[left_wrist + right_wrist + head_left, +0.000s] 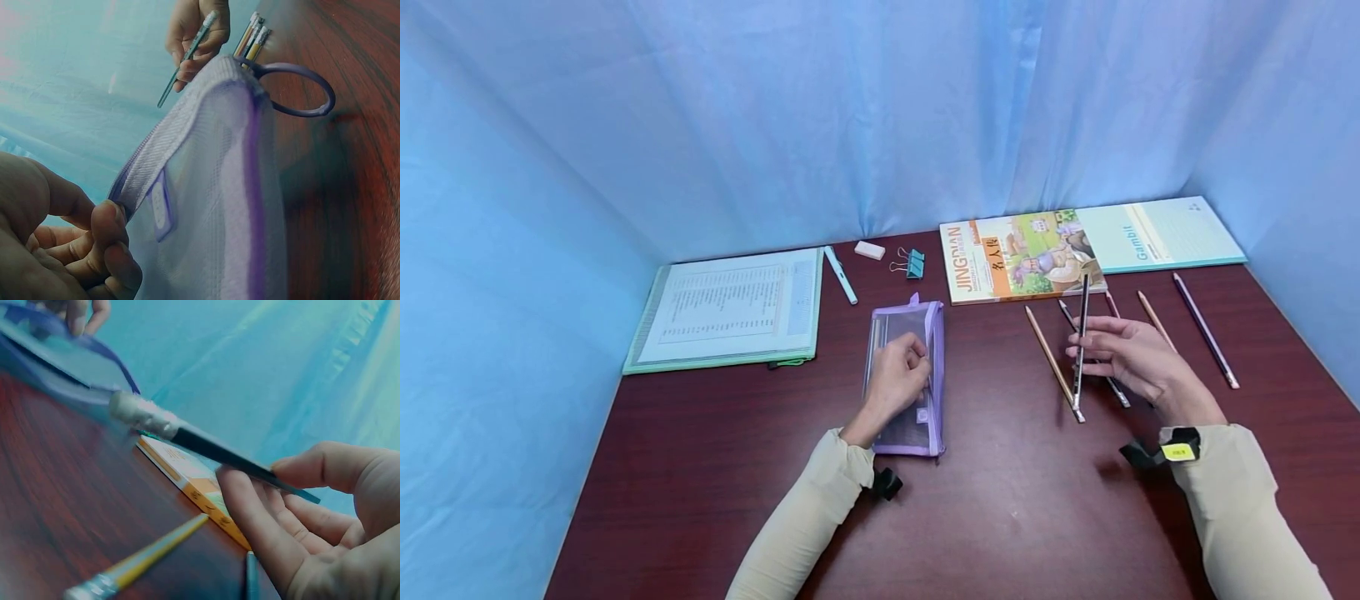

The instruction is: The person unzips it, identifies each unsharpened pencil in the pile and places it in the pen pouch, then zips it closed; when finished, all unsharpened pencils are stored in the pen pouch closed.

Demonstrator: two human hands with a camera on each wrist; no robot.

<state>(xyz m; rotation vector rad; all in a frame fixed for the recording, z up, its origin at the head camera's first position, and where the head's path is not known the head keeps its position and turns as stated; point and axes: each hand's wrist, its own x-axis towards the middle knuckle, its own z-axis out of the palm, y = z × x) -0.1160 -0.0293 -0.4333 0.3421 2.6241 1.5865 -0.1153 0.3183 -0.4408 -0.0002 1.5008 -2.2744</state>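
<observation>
A purple mesh zipper pencil case [936, 375] lies on the table in front of the person. The left hand [898, 371] pinches its upper edge beside the zipper; in the left wrist view the mesh side [206, 187] stands raised from the tabletop. To the right, above the table, the right hand [1131, 354] holds a dark pencil [215, 450] between thumb and fingers, its white eraser end toward the case. Beneath and around that hand lie a yellow pencil [1048, 354], a dark pencil [1118, 393], and several others.
A document pouch [722, 308] with a printed sheet lies at left. A light-blue pen [841, 275], eraser [869, 250] and teal binder clip [914, 264] are at the back. A picture-covered book [1022, 258] and Gambit notebook [1180, 237] lie back right. Blue curtains [850, 108] surround the table.
</observation>
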